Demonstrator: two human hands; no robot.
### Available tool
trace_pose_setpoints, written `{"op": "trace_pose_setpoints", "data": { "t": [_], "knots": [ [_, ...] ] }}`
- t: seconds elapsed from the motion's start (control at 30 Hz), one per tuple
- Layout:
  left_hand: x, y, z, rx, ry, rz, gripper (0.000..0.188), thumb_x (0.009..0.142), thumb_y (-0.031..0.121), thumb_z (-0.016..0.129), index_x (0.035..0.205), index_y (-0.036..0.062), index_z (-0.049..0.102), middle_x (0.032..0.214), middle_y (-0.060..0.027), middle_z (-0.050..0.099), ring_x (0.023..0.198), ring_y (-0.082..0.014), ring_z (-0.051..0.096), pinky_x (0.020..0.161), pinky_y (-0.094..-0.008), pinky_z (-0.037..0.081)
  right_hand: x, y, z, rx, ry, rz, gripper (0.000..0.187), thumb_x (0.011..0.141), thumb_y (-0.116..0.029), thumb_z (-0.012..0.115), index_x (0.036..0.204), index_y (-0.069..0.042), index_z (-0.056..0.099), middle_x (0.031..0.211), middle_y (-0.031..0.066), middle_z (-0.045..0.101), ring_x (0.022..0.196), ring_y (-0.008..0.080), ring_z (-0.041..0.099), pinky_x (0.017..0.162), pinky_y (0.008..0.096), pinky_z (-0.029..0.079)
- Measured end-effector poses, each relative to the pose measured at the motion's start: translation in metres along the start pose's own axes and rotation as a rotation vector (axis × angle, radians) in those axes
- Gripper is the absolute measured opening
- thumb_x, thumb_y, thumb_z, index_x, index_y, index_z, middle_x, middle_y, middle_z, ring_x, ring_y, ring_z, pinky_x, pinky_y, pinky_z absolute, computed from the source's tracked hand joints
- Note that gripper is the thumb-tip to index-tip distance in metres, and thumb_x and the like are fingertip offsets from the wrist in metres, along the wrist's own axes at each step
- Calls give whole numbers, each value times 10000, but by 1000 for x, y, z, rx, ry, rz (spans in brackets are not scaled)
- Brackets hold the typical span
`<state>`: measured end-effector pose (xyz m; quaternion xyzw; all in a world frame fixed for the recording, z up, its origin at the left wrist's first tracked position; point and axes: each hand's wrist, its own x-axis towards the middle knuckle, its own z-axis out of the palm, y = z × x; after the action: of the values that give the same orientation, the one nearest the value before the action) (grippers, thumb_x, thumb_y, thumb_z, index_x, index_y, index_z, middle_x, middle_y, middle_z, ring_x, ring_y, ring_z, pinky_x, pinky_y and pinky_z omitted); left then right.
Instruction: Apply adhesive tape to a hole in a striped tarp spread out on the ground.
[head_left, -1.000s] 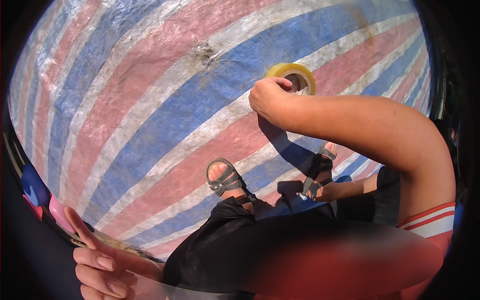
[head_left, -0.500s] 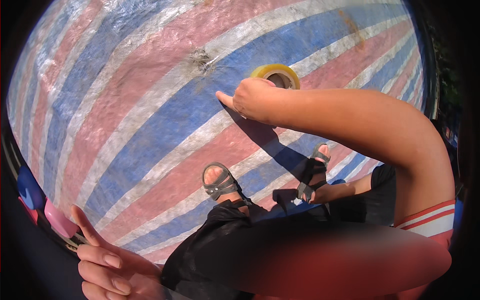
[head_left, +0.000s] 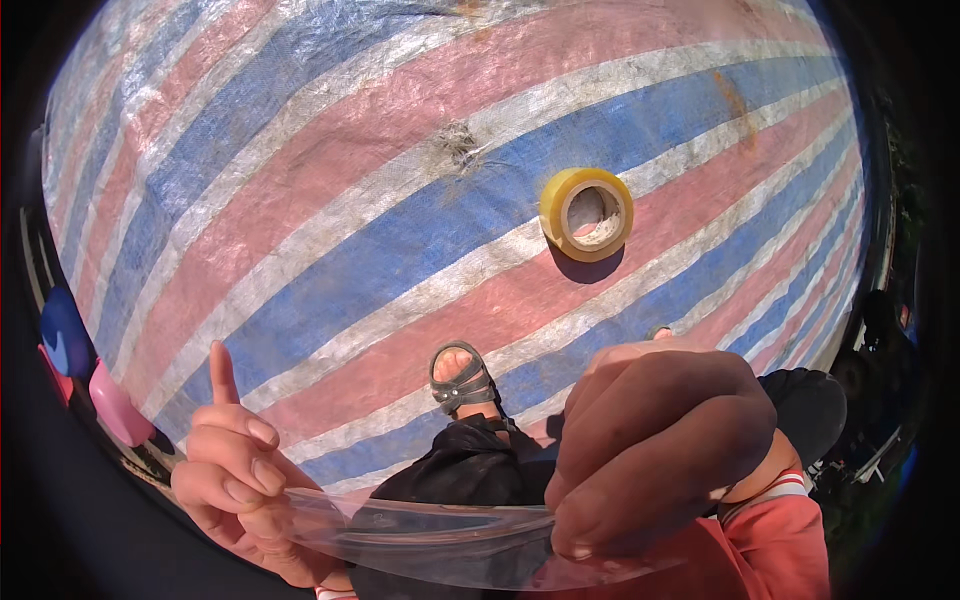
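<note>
Stretched between my two hands is a strip of clear plastic film [head_left: 430,535]; whether it is tape or part of a bag I cannot tell. My left hand [head_left: 240,470] pinches its left end, index finger pointing up and the other fingers curled. At the right end, my right hand [head_left: 660,440] has its fingers closed on the film, hiding part of it. A roll of yellowish tape [head_left: 556,235] with a pale core stands on the striped sheet beyond the hands, touched by neither.
A red, white and blue striped sheet [head_left: 330,230] covers the ground, with a scuffed patch near its middle. Blue and pink balloon-like things [head_left: 120,405] lie at the left edge. My sandalled foot [head_left: 460,375] rests on the sheet below the tape roll.
My right hand has come away from the tape roll back toward my body and now grips the film. The left hand stays at the lower left, a little higher and further right.
</note>
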<state>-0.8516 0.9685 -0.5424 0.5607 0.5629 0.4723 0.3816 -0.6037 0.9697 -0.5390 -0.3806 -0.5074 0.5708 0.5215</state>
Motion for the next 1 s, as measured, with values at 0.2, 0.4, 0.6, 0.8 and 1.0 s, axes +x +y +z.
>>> {"op": "trace_pose_setpoints", "data": {
  "t": [0.2,0.4,0.6,0.8,1.0],
  "knots": [
    [53,-110,67,-285,-195,-422,180,948,154,693,1027,-4,658,961,-41,656,922,-119,589,858,-257,446,42,120,-72,-353,267,407,225,944,-236,706,1034,-31,734,830,16,722,743,58,644,647,214,514],
    [96,-216,135,72,36,-555,245,837,229,783,849,-9,727,765,-48,700,682,-113,622,660,-278,509,81,230,-126,-840,363,401,232,901,-293,707,960,-71,740,815,56,747,756,169,711,723,301,546],
    [81,-232,142,37,66,-528,209,850,197,760,875,-8,728,754,-55,700,658,-116,618,644,-278,505,87,242,-135,-848,238,370,264,893,-296,701,1010,-59,707,929,69,729,840,174,682,786,307,535],
    [68,-182,134,318,-197,-140,140,880,159,730,915,25,705,830,-57,705,762,-135,637,724,-289,505,108,229,-116,-772,-125,49,393,899,-194,682,1270,-105,584,1172,115,649,1046,192,618,884,322,523],
    [80,-196,140,233,-147,-73,148,810,160,766,853,49,677,803,-79,696,772,-221,641,744,-355,512,155,252,-123,-1039,-375,53,391,935,-117,640,1316,-99,552,1211,137,636,1108,270,634,916,376,534]
  ]
}}
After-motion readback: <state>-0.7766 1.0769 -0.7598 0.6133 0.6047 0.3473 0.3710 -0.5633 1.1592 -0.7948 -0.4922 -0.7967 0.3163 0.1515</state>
